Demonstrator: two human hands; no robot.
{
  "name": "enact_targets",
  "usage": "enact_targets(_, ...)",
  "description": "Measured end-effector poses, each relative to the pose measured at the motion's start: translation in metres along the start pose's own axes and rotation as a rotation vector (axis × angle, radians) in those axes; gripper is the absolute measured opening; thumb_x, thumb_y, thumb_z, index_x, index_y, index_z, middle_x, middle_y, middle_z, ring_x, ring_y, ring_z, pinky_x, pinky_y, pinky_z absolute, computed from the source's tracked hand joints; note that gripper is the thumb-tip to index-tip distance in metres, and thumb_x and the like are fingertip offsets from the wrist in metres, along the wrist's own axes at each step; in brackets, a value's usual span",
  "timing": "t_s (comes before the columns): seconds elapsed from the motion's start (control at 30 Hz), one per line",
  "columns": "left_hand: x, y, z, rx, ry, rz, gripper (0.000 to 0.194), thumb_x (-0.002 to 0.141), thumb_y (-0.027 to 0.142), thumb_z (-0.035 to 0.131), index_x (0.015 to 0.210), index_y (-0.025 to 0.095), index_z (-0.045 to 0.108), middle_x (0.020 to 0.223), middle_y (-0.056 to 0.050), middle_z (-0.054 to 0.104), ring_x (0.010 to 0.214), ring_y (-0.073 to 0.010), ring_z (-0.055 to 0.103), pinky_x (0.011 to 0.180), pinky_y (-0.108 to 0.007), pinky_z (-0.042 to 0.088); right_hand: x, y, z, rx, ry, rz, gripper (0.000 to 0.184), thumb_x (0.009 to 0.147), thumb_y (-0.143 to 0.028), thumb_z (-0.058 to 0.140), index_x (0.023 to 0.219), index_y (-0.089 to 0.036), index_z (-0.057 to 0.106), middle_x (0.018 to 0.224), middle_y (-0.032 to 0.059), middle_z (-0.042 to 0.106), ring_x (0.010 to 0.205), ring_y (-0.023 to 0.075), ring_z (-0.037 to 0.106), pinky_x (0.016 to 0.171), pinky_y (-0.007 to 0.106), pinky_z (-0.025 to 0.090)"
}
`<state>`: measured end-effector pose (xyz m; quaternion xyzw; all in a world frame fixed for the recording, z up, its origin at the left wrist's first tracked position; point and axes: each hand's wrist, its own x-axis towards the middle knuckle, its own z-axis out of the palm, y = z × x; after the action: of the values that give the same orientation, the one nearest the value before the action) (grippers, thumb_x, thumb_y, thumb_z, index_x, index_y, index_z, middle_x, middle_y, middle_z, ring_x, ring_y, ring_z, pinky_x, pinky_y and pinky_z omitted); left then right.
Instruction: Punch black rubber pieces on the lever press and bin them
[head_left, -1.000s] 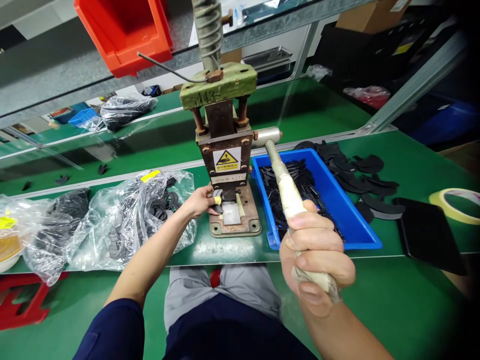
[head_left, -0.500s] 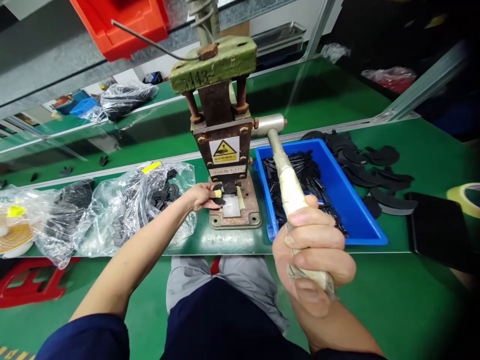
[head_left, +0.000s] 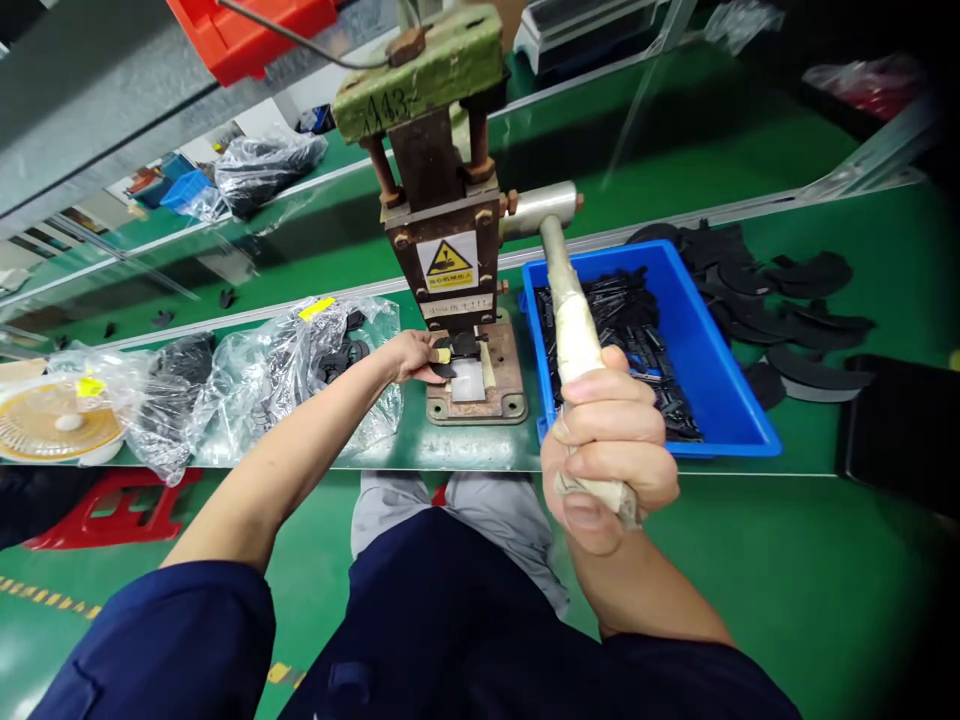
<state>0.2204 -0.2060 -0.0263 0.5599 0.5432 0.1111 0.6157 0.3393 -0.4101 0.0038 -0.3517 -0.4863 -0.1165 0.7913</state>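
My right hand [head_left: 611, 450] is wrapped round the tape-covered lever handle [head_left: 574, 310] of a hand press [head_left: 442, 240]. The handle runs from a metal hub on the press's right side down towards me. At the press base, my left hand [head_left: 412, 357] pinches a flat black part [head_left: 444, 369] at the left edge of the die. Something yellow shows at its fingertips. A pale plate [head_left: 469, 382] lies in front of the die. Where the black part meets the die is too small to make out.
Right of the press stands a blue bin [head_left: 697, 365] with many thin black pieces. Black curved parts [head_left: 795, 310] lie beyond it. Clear plastic bags [head_left: 262, 370] of black parts sit at left, near a round orange-and-white fan-like object [head_left: 52, 420]. A red bin [head_left: 255, 30] hangs above.
The camera view has shifted, so the bench sits higher and the left side shows more. The lever handle stands at nearly the same angle. Both hands keep their holds.
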Motion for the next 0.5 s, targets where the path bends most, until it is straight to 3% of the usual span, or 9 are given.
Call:
enact_targets(0.1,-0.004,0.004,0.000,0.018,-0.058,-0.035,0.021,0.067,-0.001,0.075,0.076,0.012,0.061,0.061,0.003,0.058,0.050,-0.0109,0.059,0.050,-0.024,0.057,0.001,0.004,0.004,0.054,0.036,-0.105,0.019,0.076,-0.036,0.054,0.065,-0.022,0.047,0.069,-0.0027,0.052,0.084,0.0180,0.059,0.098,0.051,0.044)
enact_targets(0.3,-0.010,-0.006,-0.001,-0.003,-0.124,0.193,0.027,0.071,0.005,0.077,0.096,0.010,0.067,0.081,-0.003,0.068,0.058,-0.0101,0.063,0.048,-0.020,0.057,0.001,0.003,0.005,0.017,0.032,-0.092,0.018,0.076,-0.035,0.053,0.065,-0.023,0.046,0.068,-0.0039,0.051,0.082,0.0166,0.059,0.098,0.049,0.044)
enact_targets(0.5,-0.011,-0.017,-0.006,-0.099,-0.170,0.083,0.032,0.082,0.025,0.076,0.107,0.011,0.062,0.067,-0.001,0.066,0.053,-0.0142,0.068,0.054,-0.024,0.059,0.002,0.004,-0.005,-0.023,-0.057,-0.132,0.011,0.073,-0.032,0.052,0.070,-0.023,0.050,0.070,-0.0030,0.055,0.083,0.0175,0.061,0.099,0.050,0.046)
